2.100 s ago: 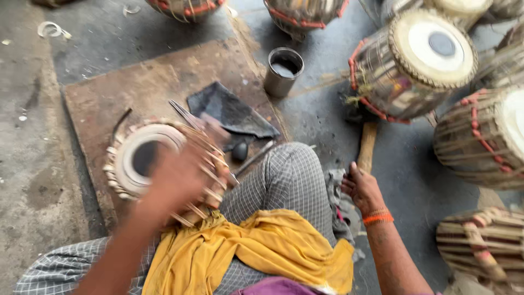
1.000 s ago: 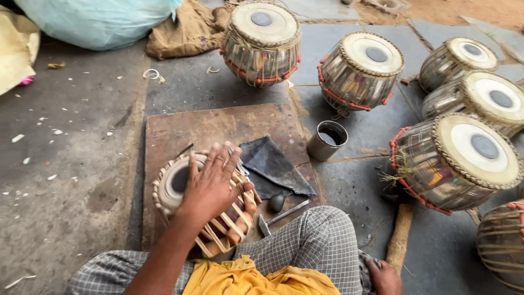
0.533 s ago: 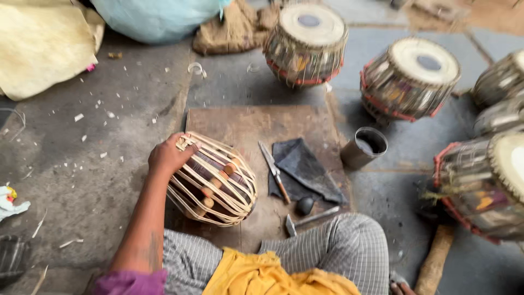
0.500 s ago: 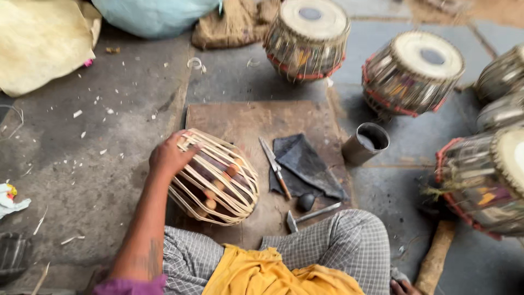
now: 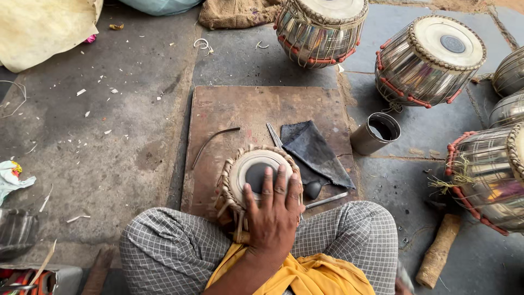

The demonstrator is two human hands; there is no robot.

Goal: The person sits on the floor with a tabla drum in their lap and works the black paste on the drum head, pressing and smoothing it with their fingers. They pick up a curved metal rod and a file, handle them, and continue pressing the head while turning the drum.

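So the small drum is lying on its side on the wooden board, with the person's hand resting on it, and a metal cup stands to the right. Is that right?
Not quite. In the head view the small drum stands upright on the wooden board, skin facing up, with the left hand resting flat on the skin. The metal cup does stand to the right.

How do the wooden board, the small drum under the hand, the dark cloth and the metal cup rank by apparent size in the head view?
1. Wooden board
2. Small drum, under the left hand
3. Dark cloth; close to the drum, so this order is unsure
4. Metal cup
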